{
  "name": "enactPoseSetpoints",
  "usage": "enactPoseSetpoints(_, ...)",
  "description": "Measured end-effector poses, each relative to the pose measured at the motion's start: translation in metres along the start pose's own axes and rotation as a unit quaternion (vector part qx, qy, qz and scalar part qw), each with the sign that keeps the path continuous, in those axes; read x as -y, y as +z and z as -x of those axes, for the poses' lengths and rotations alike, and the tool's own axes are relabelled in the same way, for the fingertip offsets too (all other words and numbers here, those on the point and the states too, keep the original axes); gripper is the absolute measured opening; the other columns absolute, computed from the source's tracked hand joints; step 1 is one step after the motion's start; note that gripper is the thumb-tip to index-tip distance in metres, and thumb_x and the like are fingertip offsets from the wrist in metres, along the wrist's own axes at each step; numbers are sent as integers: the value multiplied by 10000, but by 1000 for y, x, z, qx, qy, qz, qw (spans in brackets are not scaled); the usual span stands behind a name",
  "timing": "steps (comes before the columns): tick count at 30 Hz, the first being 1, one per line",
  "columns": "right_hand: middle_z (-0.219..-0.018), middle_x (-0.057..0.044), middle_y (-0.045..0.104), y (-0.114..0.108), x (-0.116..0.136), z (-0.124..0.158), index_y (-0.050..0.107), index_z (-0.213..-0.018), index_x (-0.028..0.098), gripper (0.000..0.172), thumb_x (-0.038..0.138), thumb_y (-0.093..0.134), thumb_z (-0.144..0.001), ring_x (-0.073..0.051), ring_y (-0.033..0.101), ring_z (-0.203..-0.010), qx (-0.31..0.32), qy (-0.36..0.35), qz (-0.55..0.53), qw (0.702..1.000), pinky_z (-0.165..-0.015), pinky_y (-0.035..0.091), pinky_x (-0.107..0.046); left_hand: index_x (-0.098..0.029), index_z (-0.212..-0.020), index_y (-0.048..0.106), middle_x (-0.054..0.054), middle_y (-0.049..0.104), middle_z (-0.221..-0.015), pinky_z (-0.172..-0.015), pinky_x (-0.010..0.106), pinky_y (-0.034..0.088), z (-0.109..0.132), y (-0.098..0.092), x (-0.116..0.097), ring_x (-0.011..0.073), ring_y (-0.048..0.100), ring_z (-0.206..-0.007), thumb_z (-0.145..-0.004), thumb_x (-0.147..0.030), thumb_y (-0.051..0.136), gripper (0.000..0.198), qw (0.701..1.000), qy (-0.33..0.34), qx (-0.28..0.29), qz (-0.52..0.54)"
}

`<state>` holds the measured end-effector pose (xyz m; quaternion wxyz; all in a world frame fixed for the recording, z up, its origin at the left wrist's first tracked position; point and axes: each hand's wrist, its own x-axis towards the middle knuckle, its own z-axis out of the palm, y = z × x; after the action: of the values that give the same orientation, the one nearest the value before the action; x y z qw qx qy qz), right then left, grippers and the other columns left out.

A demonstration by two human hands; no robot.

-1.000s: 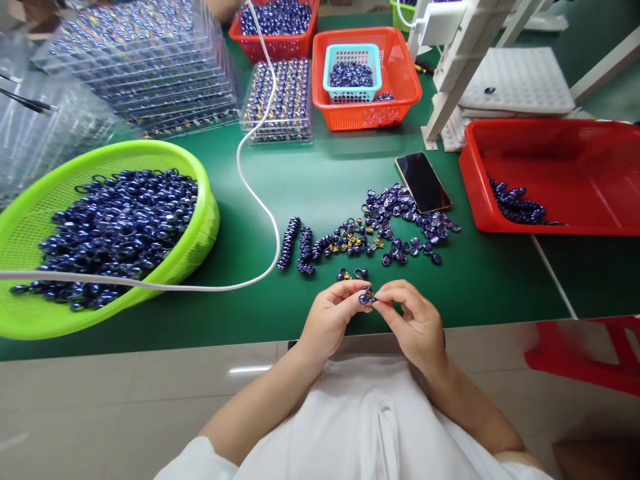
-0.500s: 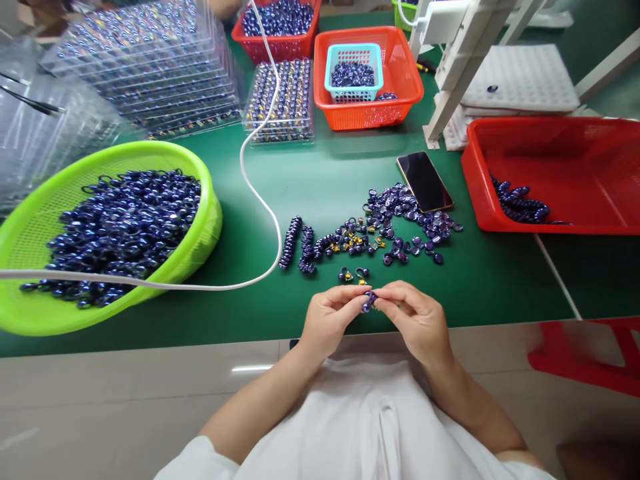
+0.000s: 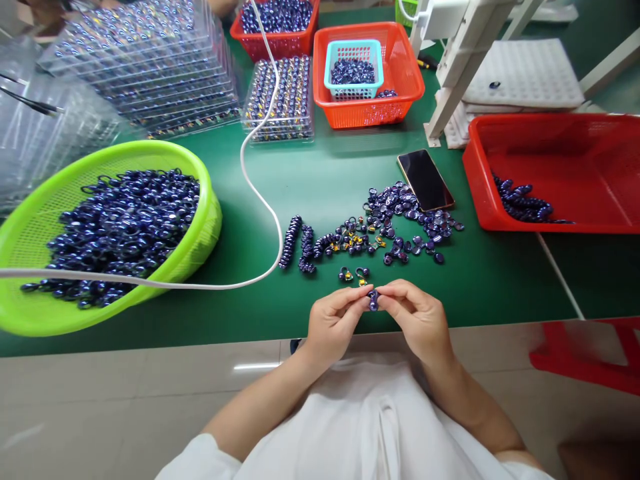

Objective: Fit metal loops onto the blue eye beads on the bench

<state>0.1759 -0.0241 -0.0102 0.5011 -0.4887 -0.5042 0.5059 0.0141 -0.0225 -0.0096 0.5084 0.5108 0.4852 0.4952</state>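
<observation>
A small shiny dark-blue part [image 3: 373, 301] is pinched between my left hand [image 3: 333, 320] and my right hand [image 3: 420, 317], close to the table's front edge. Fingertips of both hands touch it from either side and cover some of it. Just beyond my fingers lie two loose hook-shaped parts [image 3: 361, 275] with gold-coloured pieces. Farther back is a small pile of blue parts with gold bits [image 3: 353, 239]. Beside that pile spread many flat blue caps [image 3: 400, 203]. Coiled rows of blue rings [image 3: 290, 243] lie to the left.
A green basket [image 3: 213, 220] full of blue parts stands left, crossed by a white cable [image 3: 245, 167]. Behind are stacked clear trays [image 3: 220, 87] and an orange basket [image 3: 345, 119]. A phone [image 3: 426, 180] lies near a red bin [image 3: 480, 200]; a white metal post [image 3: 453, 80] rises behind.
The blue part between my fingertips has turned to point more straight toward me. My left hand has shifted slightly to the right. The objects on the table stay put.
</observation>
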Motion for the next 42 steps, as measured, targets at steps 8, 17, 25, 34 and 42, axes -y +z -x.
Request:
enactPoseSetpoints(8,-842,13,723,-1,-1,-2,745,-957,250,100,237,711,-864,-105,695,-715,16,55,-54,997,-673,603,-200,-207,-1077,763,64,792,-930,-750,257,579,0,-2,-3,159,726,-801,-875,-109,663,246,989,128,34,-71)
enactPoseSetpoints(17,-771,17,640,2,1,-2,746,-956,239,111,290,713,-863,-82,624,-608,71,91,-131,985,-563,561,-192,-178,-1056,727,89,764,-875,-720,283,577,1,-4,-6,169,706,-770,-867,-70,640,235,974,192,41,-115)
enactPoseSetpoints(25,-752,18,601,1,-2,-3,731,-947,232,104,291,662,-897,-88,603,-602,68,72,-81,992,-544,548,-203,-197,-1091,730,80,780,-914,-732,273,581,-1,-6,-3,162,720,-791,-882,-83,637,255,971,197,46,-123)
enactPoseSetpoints(34,-932,-42,724,-12,5,-5,667,-1030,229,176,143,593,-896,-150,680,-747,40,-170,277,945,-697,577,-282,-183,-1136,706,85,783,-926,-751,291,586,-2,-13,-11,186,733,-792,-858,-217,703,280,968,142,75,-193)
enactPoseSetpoints(42,-902,-72,711,-4,2,-3,601,-1109,219,270,106,607,-865,-200,691,-810,12,-301,355,885,-718,586,-333,-136,-872,743,61,765,-740,-655,276,594,-5,-7,-18,172,714,-662,-852,-302,694,174,989,-129,65,12)
